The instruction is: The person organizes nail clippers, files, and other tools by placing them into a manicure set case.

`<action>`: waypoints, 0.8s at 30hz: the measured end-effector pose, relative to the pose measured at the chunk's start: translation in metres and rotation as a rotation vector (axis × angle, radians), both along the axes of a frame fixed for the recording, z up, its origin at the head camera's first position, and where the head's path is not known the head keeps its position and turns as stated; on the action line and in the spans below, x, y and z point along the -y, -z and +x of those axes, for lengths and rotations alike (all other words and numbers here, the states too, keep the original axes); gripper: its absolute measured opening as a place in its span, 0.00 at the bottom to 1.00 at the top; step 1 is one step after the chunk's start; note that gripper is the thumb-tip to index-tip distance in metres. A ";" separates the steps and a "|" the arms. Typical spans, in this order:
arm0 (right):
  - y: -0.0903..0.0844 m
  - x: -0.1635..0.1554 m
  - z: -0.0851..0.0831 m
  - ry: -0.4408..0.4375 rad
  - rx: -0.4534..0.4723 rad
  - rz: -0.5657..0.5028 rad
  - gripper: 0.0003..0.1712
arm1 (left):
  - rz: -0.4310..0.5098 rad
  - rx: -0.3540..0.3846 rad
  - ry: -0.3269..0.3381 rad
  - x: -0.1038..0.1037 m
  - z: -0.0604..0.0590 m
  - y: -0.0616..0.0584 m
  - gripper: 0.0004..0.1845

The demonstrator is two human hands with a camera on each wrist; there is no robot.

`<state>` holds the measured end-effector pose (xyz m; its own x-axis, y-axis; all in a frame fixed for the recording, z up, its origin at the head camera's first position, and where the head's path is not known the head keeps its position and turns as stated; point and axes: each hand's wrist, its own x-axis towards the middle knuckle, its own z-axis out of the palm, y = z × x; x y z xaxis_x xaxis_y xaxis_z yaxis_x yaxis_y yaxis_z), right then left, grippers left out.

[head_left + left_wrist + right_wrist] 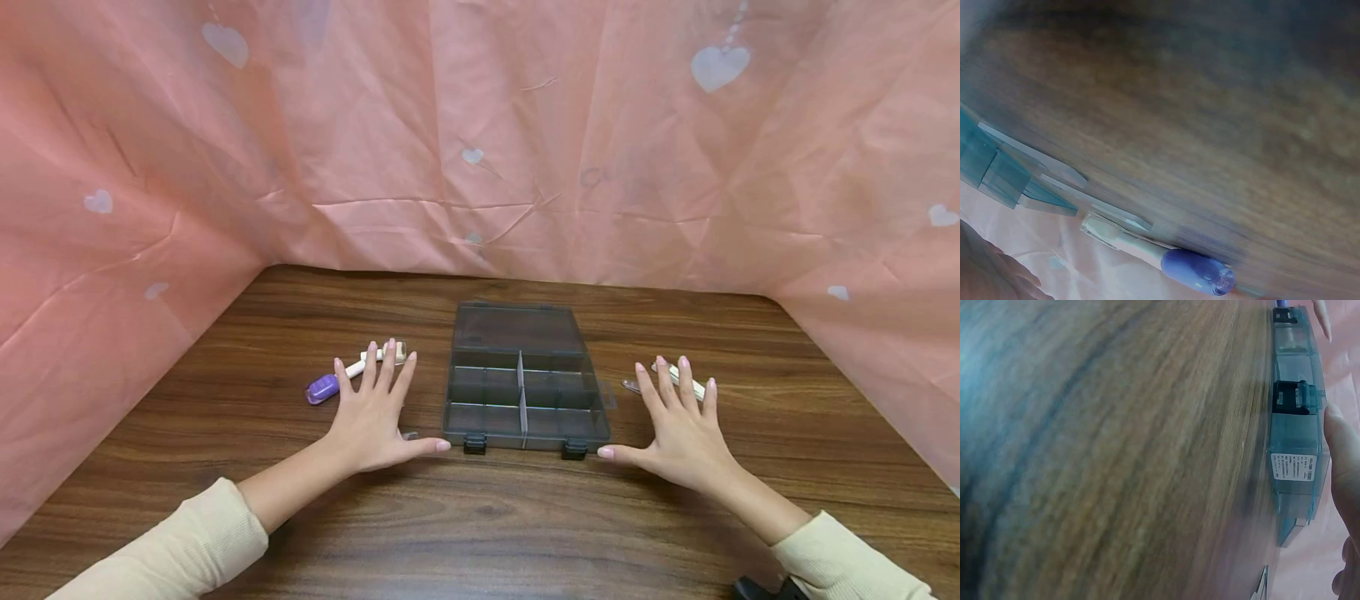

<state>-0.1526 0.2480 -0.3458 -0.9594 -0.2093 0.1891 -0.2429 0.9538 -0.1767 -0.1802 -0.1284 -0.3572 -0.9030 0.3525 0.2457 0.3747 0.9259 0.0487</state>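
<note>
A dark see-through divided plastic box [506, 442] sits in the middle of the table, its lid [517, 327] swung back on the far side. My left hand [371, 429] is spread with straight fingers, thumb tip close by the box's front left corner. Partly behind those fingers lies a purple and white stick-shaped item [324, 388] with a clear cap; it also shows in the left wrist view [1194, 269]. My right hand [682, 437] is spread likewise by the front right corner, its fingers partly covering a slim pale item [698, 389]. Neither hand holds anything.
Two flat pale strips [1100, 203] lie between box and purple item in the left wrist view. A small clear piece [631, 386] rests right of the box. Two black latches [475, 443] project at the front. Pink cloth [600, 167] walls the table's back and sides.
</note>
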 end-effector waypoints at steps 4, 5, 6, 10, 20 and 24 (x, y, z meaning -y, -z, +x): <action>-0.001 -0.001 0.000 0.000 0.002 -0.007 0.71 | 0.003 -0.006 0.005 0.000 -0.001 0.000 0.63; -0.001 -0.001 0.000 0.000 0.005 -0.011 0.71 | 0.001 -0.007 0.005 0.000 -0.001 0.000 0.63; -0.001 -0.002 -0.001 0.000 0.008 -0.017 0.71 | -0.001 -0.007 0.005 0.000 -0.001 0.000 0.63; -0.002 -0.003 -0.002 -0.002 0.017 -0.033 0.71 | -0.005 0.002 -0.002 0.001 -0.002 0.000 0.63; -0.004 -0.010 -0.003 -0.053 -0.046 -0.116 0.67 | 0.008 -0.019 0.031 -0.001 -0.001 0.004 0.64; -0.002 -0.017 -0.007 -0.090 -0.128 -0.187 0.63 | 0.015 -0.001 0.048 -0.003 -0.001 0.005 0.66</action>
<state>-0.1596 0.2651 -0.3437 -0.9042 -0.2429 0.3513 -0.3573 0.8807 -0.3109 -0.1817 -0.1252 -0.3625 -0.8849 0.3914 0.2525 0.4186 0.9061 0.0622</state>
